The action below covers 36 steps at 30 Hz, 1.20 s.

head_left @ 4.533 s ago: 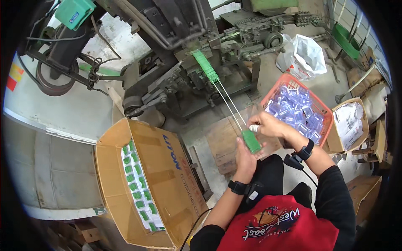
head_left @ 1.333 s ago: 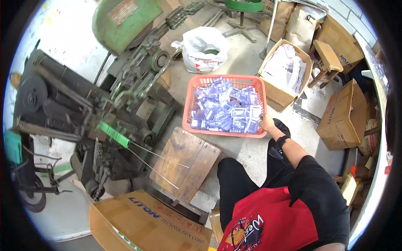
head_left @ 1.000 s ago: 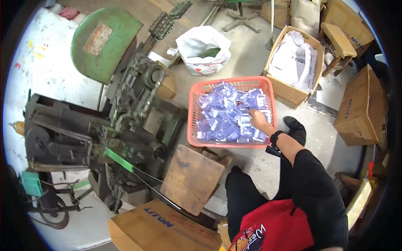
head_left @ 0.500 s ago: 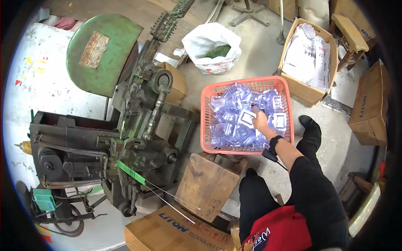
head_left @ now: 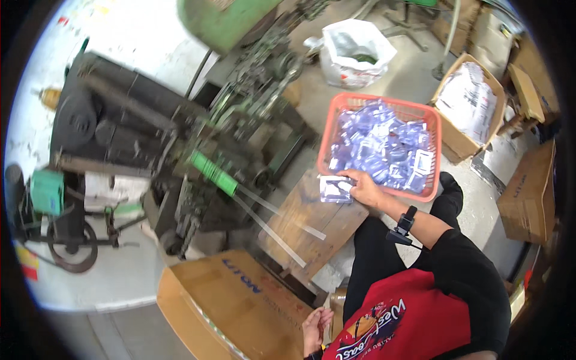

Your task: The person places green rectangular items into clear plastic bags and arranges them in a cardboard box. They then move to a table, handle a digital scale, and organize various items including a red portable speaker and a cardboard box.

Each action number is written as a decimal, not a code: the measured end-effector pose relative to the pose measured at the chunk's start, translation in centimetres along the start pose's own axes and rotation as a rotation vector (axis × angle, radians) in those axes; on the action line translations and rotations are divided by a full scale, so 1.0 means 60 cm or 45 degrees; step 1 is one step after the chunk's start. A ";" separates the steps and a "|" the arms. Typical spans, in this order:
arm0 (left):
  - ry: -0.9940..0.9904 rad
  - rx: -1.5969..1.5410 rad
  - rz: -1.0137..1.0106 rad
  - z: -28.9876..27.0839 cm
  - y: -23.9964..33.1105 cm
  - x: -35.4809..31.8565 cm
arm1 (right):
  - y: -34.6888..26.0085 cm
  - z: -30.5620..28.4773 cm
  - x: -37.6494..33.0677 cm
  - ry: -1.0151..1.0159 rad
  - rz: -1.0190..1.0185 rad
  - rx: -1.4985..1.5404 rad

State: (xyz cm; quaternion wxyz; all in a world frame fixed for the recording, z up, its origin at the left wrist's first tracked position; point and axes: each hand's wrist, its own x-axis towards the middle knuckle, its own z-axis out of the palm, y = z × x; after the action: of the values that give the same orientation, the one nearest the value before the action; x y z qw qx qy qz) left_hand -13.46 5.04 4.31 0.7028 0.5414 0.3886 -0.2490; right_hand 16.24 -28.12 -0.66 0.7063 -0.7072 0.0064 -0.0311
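My right hand (head_left: 366, 191) grips a clear, bluish plastic case (head_left: 336, 189) by its edge, just outside the near left corner of a pink plastic basket (head_left: 379, 98). The held case is over the far end of a wooden block (head_left: 312, 231). Inside the basket lies a heap of similar clear plastic pieces (head_left: 378, 144), some with pale square rims. Low in the picture, my left hand (head_left: 317, 327) is beside a large cardboard box (head_left: 240, 300), its fingers curled together. Whatever those fingers hold, if anything, cannot be made out.
A dark, greasy metal machine (head_left: 210, 156) fills the left, with a green strip (head_left: 213, 173) and thin pale strips (head_left: 273, 237) reaching over the wooden block. Beyond the basket stand a white bag (head_left: 354, 51) and a carton of white packets (head_left: 465, 99). Another carton (head_left: 528, 192) is at right.
My right hand has drawn a plastic case from the heap, leftward and out over the basket's near corner. My left hand has come into view at the bottom. The whole view has turned.
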 end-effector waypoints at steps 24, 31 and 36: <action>0.018 -0.149 0.050 -0.045 -0.079 0.020 | -0.045 0.160 -0.043 -0.482 -0.999 -1.703; -0.051 -0.095 0.052 -0.033 -0.093 0.050 | -0.006 0.185 -0.047 -0.811 -0.943 -1.938; -0.170 -0.006 0.078 -0.009 -0.056 0.090 | -0.044 0.184 -0.029 -0.795 -0.754 -1.802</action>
State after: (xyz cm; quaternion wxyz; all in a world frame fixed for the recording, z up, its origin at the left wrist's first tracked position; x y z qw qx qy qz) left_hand -13.11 5.00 -2.03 0.7358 0.5334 0.3248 -0.2621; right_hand 15.02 -16.99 1.95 0.0260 -0.9332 -0.3583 -0.0067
